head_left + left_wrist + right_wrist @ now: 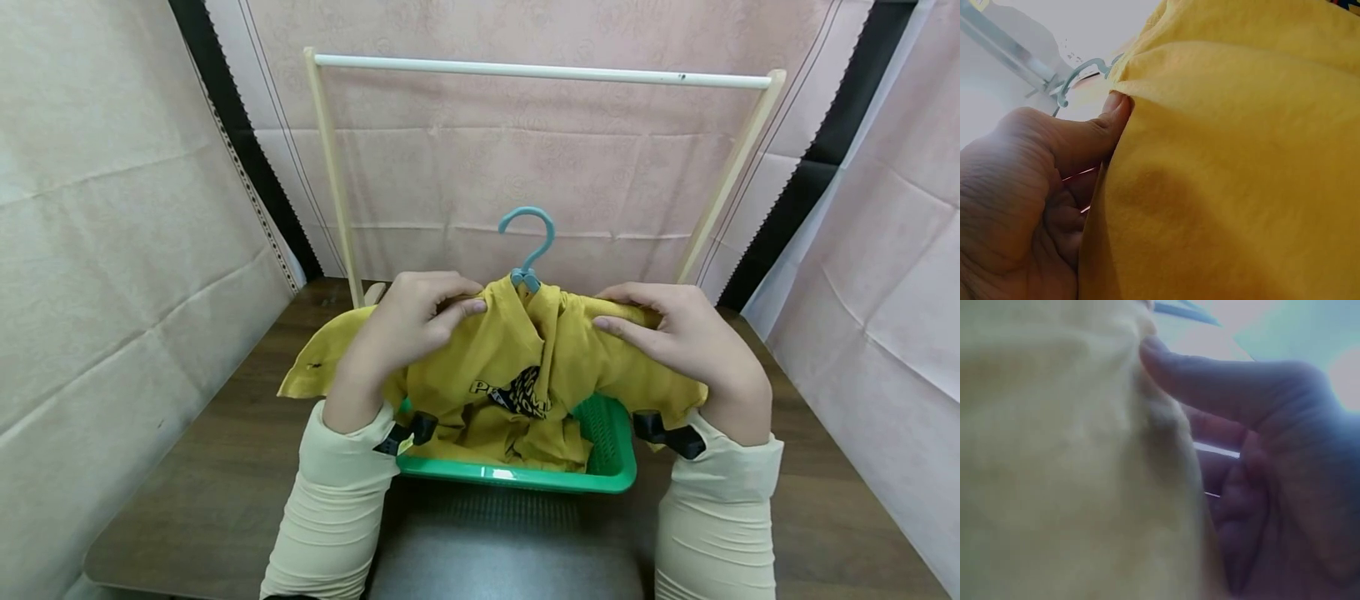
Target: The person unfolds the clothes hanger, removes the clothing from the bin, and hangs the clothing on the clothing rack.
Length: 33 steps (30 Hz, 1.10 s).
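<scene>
A yellow shirt (480,358) with a dark print on its front hangs on a light-blue hanger (551,237), whose hook rises from the collar. My left hand (412,321) pinches the cloth at the shoulder left of the collar; in the left wrist view the thumb (1113,115) presses on the fabric edge. On the other shoulder, my right hand (675,333) pinches the cloth between thumb and fingers, also seen in the right wrist view, where the thumb (1210,381) lies on the fabric. The shirt's lower part lies bunched in a green basket (615,450). The hanger's arms are hidden inside the shirt.
Behind the basket stands a rack with a white horizontal bar (525,71) and cream-coloured posts (731,179). The basket sits on a dark wooden table (202,492). Pale cloth walls (135,208) enclose the left, back and right sides.
</scene>
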### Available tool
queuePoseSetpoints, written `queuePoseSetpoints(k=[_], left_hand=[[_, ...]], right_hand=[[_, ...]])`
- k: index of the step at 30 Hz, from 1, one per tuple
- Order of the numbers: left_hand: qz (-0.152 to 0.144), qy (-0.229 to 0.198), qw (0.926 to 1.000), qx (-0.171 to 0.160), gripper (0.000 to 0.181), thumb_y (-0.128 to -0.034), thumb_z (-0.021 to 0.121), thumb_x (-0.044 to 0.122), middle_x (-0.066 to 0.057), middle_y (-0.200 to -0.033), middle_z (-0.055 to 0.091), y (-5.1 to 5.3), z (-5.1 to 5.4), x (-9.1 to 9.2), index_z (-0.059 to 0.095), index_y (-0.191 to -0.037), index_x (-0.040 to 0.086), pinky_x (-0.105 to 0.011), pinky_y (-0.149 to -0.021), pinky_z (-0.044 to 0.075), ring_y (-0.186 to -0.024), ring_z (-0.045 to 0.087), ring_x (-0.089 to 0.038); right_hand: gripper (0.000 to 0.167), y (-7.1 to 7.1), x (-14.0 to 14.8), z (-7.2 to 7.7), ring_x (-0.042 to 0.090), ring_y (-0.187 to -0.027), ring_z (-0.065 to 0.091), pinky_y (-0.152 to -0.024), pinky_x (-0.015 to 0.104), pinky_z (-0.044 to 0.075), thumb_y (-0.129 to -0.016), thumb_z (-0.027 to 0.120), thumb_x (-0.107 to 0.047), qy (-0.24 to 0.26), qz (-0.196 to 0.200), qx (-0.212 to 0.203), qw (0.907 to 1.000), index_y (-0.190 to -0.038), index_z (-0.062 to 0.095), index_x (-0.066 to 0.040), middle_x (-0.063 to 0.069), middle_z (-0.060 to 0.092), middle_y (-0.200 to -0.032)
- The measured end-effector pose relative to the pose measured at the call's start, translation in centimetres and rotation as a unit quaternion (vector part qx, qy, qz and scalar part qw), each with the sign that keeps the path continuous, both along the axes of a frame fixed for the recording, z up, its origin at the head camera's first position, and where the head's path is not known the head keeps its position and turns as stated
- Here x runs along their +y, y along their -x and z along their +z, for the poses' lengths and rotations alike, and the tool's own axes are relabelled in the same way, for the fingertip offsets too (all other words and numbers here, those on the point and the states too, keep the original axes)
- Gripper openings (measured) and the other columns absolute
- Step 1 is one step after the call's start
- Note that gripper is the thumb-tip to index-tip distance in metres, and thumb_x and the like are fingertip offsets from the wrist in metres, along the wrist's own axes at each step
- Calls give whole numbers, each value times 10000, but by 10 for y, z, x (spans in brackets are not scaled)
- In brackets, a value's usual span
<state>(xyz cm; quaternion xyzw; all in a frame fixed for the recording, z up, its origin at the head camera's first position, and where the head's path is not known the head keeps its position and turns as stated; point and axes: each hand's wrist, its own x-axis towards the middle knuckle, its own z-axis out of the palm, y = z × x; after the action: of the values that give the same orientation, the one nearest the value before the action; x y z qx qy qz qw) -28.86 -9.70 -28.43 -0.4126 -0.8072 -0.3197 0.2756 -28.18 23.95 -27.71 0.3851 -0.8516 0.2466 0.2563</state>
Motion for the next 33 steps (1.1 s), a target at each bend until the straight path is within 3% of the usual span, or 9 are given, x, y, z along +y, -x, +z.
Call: queuePoseSetpoints(k=[4,16,28,33], left_hand=[[3,3,10000,-37,89,-954,716,150,60,-867,704,1,0,-2,777,-994,98,-267,-599,450,-661,526,-78],[137,130,9994,-301,97,-972,696,176,68,-892,703,0,0,-3,767,-1003,117,-281,-627,464,-692,544,-84],[270,188,9994,-55,116,-982,682,186,62,-906,711,-1,1,2,766,-1002,109,-276,-634,469,-694,548,-81],[493,209,9986,-57,135,-974,696,234,72,-931,724,-2,0,-1,771,-1020,132,-285,-675,491,-738,591,-68]], right_hand=[[152,1,7,-2,61,-687,544,-603,180,433,-904,771,-135,-68,-164,-105,9998,-1033,769,-214,-117,707,-887],[128,4,7,-3,49,-620,500,-565,168,399,-889,769,-71,86,92,192,9997,-967,777,-172,-110,701,-838],[150,7,4,-5,39,-595,483,-542,172,385,-878,775,-50,51,146,263,9995,-950,761,-180,-115,676,-802],[107,7,1,-4,50,-599,491,-544,172,388,-898,764,-78,92,122,234,9996,-949,767,-173,-114,677,-799]])
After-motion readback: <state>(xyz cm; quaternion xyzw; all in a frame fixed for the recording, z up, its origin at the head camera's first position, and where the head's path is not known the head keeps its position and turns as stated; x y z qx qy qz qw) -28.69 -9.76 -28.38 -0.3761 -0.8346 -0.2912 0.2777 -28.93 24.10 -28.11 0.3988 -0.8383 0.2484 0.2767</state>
